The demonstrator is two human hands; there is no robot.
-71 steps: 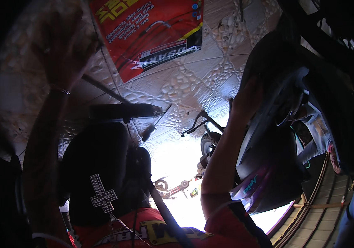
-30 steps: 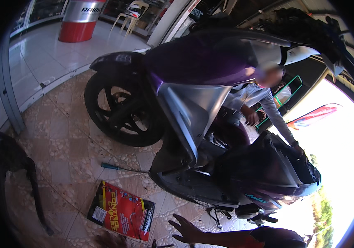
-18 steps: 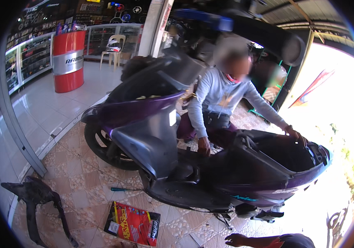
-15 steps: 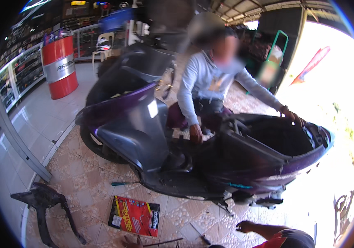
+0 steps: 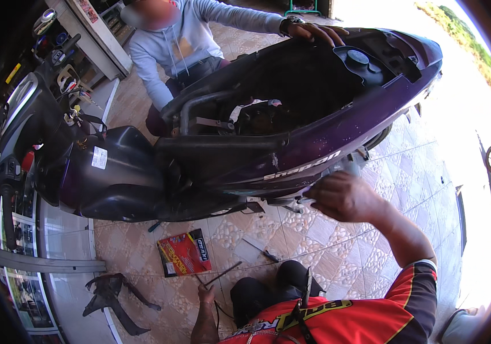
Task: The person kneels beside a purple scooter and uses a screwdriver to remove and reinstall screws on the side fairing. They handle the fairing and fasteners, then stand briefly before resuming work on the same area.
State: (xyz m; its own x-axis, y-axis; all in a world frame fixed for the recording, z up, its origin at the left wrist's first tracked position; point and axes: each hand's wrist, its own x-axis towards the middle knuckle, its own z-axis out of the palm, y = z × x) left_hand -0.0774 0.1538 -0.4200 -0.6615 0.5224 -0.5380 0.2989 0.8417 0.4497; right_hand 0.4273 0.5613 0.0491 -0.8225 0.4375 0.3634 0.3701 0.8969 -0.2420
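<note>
A dark purple and black scooter stands across the view with its seat compartment uncovered. My right hand is raised at the lower edge of its side panel, the fingers curled together; whatever they pinch, if anything, is hidden. Low down, my left hand is closed around a thin black cable, whose straight stiff end points up to the right while a loose curve hangs behind the hand. Just beyond lies a red and black flat package. A screwdriver rests on the tiles to its right.
Across the scooter a co-worker in a grey hoodie rests a hand on its rear rim. A black plastic trim piece lies on the floor at lower left, near a metal door track. Another tool handle shows beside the scooter.
My view has swung down and closer to the scooter. My right hand has come up to the side panel. The left hand with the cable now shows more fully.
</note>
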